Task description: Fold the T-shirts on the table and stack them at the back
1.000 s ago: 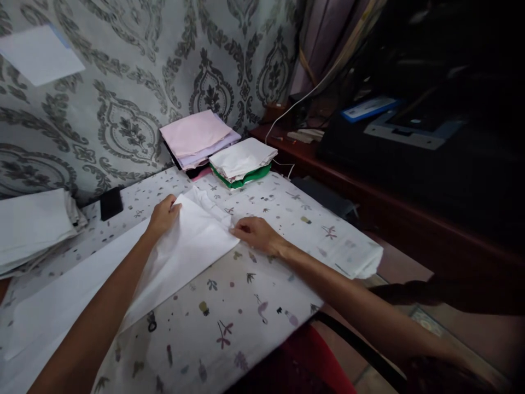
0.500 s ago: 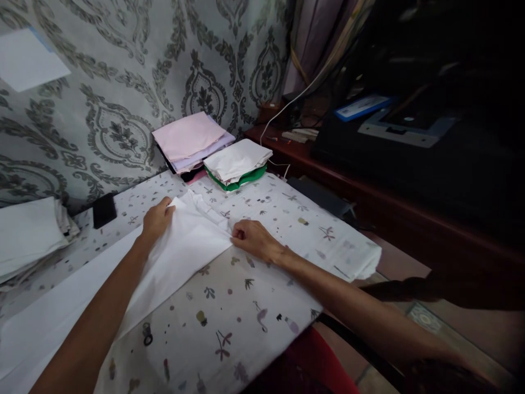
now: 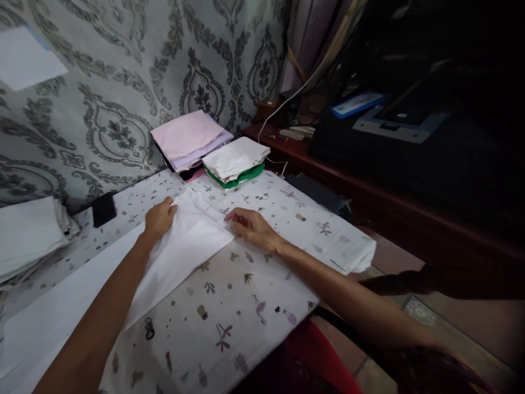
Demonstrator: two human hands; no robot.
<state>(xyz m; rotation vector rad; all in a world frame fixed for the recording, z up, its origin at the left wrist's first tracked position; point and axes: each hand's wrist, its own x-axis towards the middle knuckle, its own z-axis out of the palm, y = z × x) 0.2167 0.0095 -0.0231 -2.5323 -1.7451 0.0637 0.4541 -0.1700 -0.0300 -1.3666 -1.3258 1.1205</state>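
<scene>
A long white cloth [image 3: 191, 241] lies across the patterned table cover, its far end partly folded and creased. My left hand [image 3: 161, 218] pinches the cloth's upper edge, thumb on top. At the cloth's right corner is my right hand [image 3: 252, 227], its fingers curled loosely with a gap between thumb and index finger. The fingertips are beside the cloth's edge; whether they touch it is hard to tell.
Behind my hands are a pink and lilac cloth stack [image 3: 188, 137] and a white and green one [image 3: 235, 158]. A black phone [image 3: 104, 209] and white stacked cloths [image 3: 30, 232] lie left. A dark red desk [image 3: 369, 202] borders the right.
My right hand has loosened from the cloth's right corner and moved slightly up and away from me, its fingers less tightly closed. My left hand has stayed nearly in place.
</scene>
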